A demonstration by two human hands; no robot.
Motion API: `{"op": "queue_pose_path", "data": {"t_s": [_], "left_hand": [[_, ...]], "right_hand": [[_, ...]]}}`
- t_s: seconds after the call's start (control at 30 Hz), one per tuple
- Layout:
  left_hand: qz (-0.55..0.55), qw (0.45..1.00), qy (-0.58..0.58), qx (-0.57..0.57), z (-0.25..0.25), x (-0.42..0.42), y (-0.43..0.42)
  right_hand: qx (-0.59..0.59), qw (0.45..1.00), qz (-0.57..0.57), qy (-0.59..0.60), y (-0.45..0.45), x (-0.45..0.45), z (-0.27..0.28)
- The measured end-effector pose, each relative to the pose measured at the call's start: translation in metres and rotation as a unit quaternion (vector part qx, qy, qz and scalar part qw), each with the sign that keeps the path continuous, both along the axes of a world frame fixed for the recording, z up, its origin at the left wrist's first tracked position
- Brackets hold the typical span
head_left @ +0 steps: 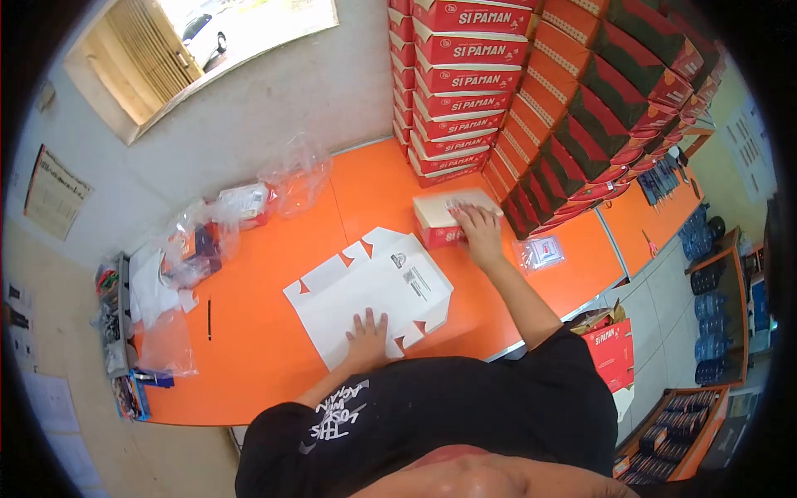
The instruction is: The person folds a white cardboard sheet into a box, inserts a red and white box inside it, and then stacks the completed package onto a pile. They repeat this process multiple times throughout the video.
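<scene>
Under my left hand (365, 339) lies a flat, die-cut cardboard box blank (349, 295), white side up, with printing and a small code near its right end. The fingers of that hand are spread on the blank's near edge. My right hand (480, 234) reaches forward to a folded red box with a pale lid (432, 217). Its fingers bend over the lid and the palm is against the near side. This box is slightly blurred and sits on the orange table (257, 332), in front of the stacked boxes.
Tall stacks of red "SI PAMAN" boxes (469, 79) rise at the back right. A clear packet (540, 253) lies right of my right arm. Plastic bags (195, 245) and a black stick (209, 318) are on the left. Red flat cardboard (610, 353) stands beside the table.
</scene>
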State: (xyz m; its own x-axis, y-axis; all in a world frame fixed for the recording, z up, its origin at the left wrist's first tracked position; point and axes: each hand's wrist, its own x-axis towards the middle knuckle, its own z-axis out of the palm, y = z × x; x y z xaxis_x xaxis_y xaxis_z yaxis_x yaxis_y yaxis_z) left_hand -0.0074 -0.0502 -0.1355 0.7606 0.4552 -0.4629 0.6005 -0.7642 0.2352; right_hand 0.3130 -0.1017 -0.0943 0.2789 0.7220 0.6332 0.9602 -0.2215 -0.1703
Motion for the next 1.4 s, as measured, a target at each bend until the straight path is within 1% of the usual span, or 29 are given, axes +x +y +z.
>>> {"op": "queue_pose_path", "data": {"t_s": [0.07, 0.1, 0.17, 0.2, 0.27, 0.43, 0.5, 0.53, 0.6, 0.63, 0.67, 0.7, 0.73, 0.77, 0.8, 0.83, 0.87, 0.9, 0.93, 0.97, 1.0, 1.03, 1.07, 1.13, 1.17, 1.2, 1.27, 1.33, 1.4], "left_hand": [[-0.083, 0.995, -0.028, 0.039, -0.028, -0.01, 0.01], [-0.085, 0.995, -0.026, 0.039, -0.017, -0.009, 0.019], [-0.082, 0.982, 0.021, -0.169, 0.007, -0.009, 0.031], [-0.081, 0.982, 0.025, -0.168, 0.013, -0.014, 0.031], [-0.122, 0.987, -0.081, -0.064, 0.022, -0.022, 0.03], [-0.097, 0.989, -0.05, -0.097, 0.025, -0.019, 0.037], [-0.07, 0.993, -0.05, -0.083, 0.027, -0.021, 0.044], [-0.04, 0.992, -0.086, -0.078, 0.029, -0.023, 0.048], [0.001, 0.989, -0.131, -0.064, 0.049, -0.026, 0.057], [0.117, 0.959, -0.218, -0.139, 0.077, -0.027, 0.057], [0.226, 0.902, -0.3, -0.215, 0.098, -0.026, 0.059], [0.293, 0.771, -0.42, -0.379, 0.107, -0.026, 0.062], [0.339, 0.594, -0.515, -0.517, 0.116, -0.026, 0.065], [0.341, 0.594, -0.517, -0.514, 0.139, -0.021, 0.062], [0.362, 0.474, -0.564, -0.572, 0.168, -0.012, 0.052], [0.374, 0.345, -0.6, -0.618, 0.184, -0.007, 0.042], [0.375, 0.346, -0.604, -0.613, 0.185, -0.005, 0.034], [0.333, 0.335, -0.667, -0.577, 0.184, -0.003, 0.028], [0.287, 0.32, -0.726, -0.537, 0.182, -0.001, 0.024], [0.222, 0.349, -0.745, -0.523, 0.171, -0.003, 0.019], [0.221, 0.343, -0.751, -0.519, 0.176, 0.001, 0.009], [0.193, 0.375, -0.77, -0.479, 0.182, 0.007, -0.006], [0.166, 0.407, -0.784, -0.438, 0.186, 0.009, -0.016], [0.194, 0.399, -0.795, -0.414, 0.176, 0.0, -0.014], [0.209, 0.487, -0.792, -0.303, 0.164, -0.011, -0.004], [0.218, 0.565, -0.773, -0.188, 0.176, -0.014, -0.003], [0.181, 0.538, -0.809, -0.153, 0.203, -0.018, -0.018], [0.161, 0.569, -0.79, -0.161, 0.213, -0.02, -0.025], [0.141, 0.56, -0.806, -0.131, 0.204, 0.0, -0.026]], "right_hand": [[-0.13, 0.991, 0.035, 0.016, -0.012, 0.03, -0.05], [-0.13, 0.991, 0.033, 0.018, -0.009, 0.036, -0.058], [-0.134, 0.991, -0.02, -0.007, 0.002, 0.051, -0.068], [-0.133, 0.991, -0.02, -0.003, 0.01, 0.056, -0.066], [-0.143, 0.987, -0.053, 0.06, 0.028, 0.069, -0.061], [-0.159, 0.982, -0.035, 0.097, 0.047, 0.078, -0.048], [-0.139, 0.98, -0.089, 0.114, 0.047, 0.044, -0.007], [-0.13, 0.982, -0.082, 0.106, 0.049, 0.031, 0.012], [0.032, 0.988, 0.12, 0.093, 0.052, -0.002, 0.052], [0.052, 0.968, 0.223, 0.102, 0.046, -0.028, 0.081], [0.066, 0.938, 0.322, 0.112, 0.034, -0.058, 0.112], [-0.007, 0.891, 0.433, 0.14, 0.018, -0.089, 0.141], [-0.079, 0.826, 0.533, 0.166, 0.005, -0.118, 0.16], [-0.044, 0.818, 0.568, 0.082, -0.002, -0.145, 0.168], [-0.006, 0.802, 0.598, -0.003, -0.007, -0.163, 0.172], [-0.002, 0.798, 0.602, -0.004, -0.004, -0.169, 0.169], [0.063, 0.825, 0.561, -0.043, 0.003, -0.172, 0.164], [0.129, 0.844, 0.515, -0.081, 0.008, -0.175, 0.164], [0.131, 0.839, 0.521, -0.085, 0.01, -0.179, 0.168], [0.216, 0.851, 0.478, 0.016, 0.012, -0.181, 0.174], [0.293, 0.848, 0.426, 0.119, 0.011, -0.184, 0.181], [0.266, 0.875, 0.394, 0.095, 0.003, -0.186, 0.192], [0.262, 0.874, 0.399, 0.095, 0.001, -0.188, 0.194], [0.171, 0.869, 0.445, 0.133, -0.002, -0.189, 0.196], [0.142, 0.849, 0.486, 0.152, -0.003, -0.18, 0.196], [0.14, 0.849, 0.487, 0.15, -0.007, -0.173, 0.199], [0.127, 0.811, 0.549, 0.156, -0.015, -0.163, 0.209], [0.141, 0.824, 0.534, 0.126, -0.02, -0.171, 0.209], [0.21, 0.853, 0.452, 0.155, -0.017, -0.185, 0.2]]}}
